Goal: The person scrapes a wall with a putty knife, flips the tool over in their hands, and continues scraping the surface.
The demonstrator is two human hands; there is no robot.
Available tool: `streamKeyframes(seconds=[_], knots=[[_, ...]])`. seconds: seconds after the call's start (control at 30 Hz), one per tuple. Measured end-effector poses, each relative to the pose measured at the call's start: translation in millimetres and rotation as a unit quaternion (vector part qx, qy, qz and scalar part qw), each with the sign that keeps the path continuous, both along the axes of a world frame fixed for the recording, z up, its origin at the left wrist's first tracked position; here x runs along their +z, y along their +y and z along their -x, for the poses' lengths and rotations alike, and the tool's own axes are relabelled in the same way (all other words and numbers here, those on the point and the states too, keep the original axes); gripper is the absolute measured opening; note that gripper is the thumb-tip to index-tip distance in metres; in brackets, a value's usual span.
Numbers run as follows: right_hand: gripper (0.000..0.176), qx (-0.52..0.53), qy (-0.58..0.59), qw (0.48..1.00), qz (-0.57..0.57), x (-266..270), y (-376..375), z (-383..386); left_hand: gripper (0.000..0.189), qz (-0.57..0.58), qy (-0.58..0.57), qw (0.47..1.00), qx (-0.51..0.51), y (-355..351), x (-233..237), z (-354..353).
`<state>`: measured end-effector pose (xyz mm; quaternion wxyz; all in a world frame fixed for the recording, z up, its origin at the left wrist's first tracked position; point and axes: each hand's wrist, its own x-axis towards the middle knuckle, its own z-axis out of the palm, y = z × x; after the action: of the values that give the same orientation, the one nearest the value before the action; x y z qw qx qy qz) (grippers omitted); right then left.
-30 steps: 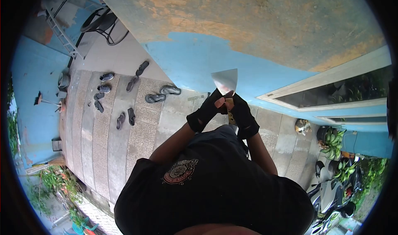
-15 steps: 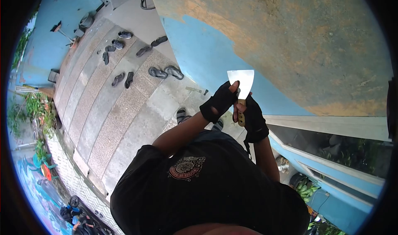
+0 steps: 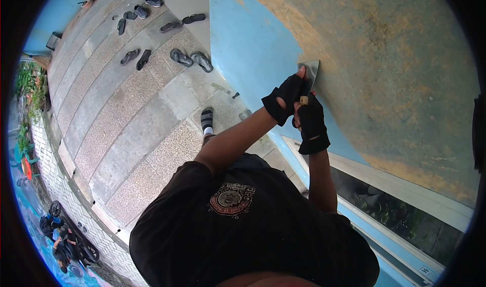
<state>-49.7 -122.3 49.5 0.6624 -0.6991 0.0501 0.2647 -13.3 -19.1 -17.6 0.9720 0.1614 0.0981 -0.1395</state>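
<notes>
One black-gloved right hand (image 3: 312,124) curls round a wood-handled steel scraper (image 3: 312,73), gloved left hand (image 3: 289,94) pinching its blade; scraping the blue-painted wall (image 3: 253,44) seems in hand, next calling for a flattened edge.

Left hand (image 3: 287,97) touches scraper blade (image 3: 312,73); right hand (image 3: 311,122) grips its handle (image 3: 304,100). Blade sits at edge of blue paint (image 3: 253,44) on wall (image 3: 400,89), contact unclear. Sandals (image 3: 181,57) lie on paving (image 3: 144,122).

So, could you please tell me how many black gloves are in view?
2: one on the left hand, by the scraper's blade; one on the right hand, around the handle. Any farther off would be too small to tell.
</notes>
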Motion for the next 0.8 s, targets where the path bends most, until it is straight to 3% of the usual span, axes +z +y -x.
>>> streamKeyframes(seconds=[0.07,0.17,0.23,0.37,0.43,0.5,0.6,0.67,0.73,0.8], knots=[[0.006,0.012,-0.015,0.999,0.037,-2.8,2.9,-0.8,0.044,0.051,-0.024,0.998,0.009,1.4,-7.3,-2.4],[0.007,0.003,-0.053,0.992,0.114,-9.4,2.8,7.7,0.046,0.036,-0.02,0.999,0.004,-4.6,-6.3,0.4],[0.004,-0.01,-0.145,0.974,0.176,-17.8,4.1,5.4,0.047,0.028,-0.019,0.999,0.014,0.1,-3.5,-3.9],[0.012,0.008,-0.12,0.98,0.157,-11.5,16.2,-0.2,0.049,0.079,-0.047,0.995,-0.032,10.1,-16.5,-5.5],[0.014,0.011,-0.221,0.954,0.204,-25.5,6.2,5.1,0.051,0.033,-0.016,0.999,-0.002,3.8,-7.1,0.5],[0.02,0.005,-0.205,0.959,0.198,-25.7,11.2,-2.1,0.051,0.026,-0.065,0.997,0.016,3.7,-4.9,0.1],[0.022,0.071,-0.262,0.932,0.24,-36.0,4.4,-4.9,0.051,0.039,-0.027,0.999,-0.017,15.2,-11.1,-5.3],[0.019,0.007,-0.177,0.962,0.208,-28.5,10.5,3.7,0.052,0.014,-0.045,0.999,-0.007,9.7,-3.4,-0.2],[0.016,0.0,-0.192,0.962,0.192,-24.6,15.7,2.9,0.052,-0.011,-0.062,0.998,0.008,11.5,-2.5,-2.3],[0.013,-0.011,-0.201,0.963,0.181,-28.0,16.8,2.4,0.049,0.038,-0.004,0.999,0.013,13.6,-6.2,-6.8]])
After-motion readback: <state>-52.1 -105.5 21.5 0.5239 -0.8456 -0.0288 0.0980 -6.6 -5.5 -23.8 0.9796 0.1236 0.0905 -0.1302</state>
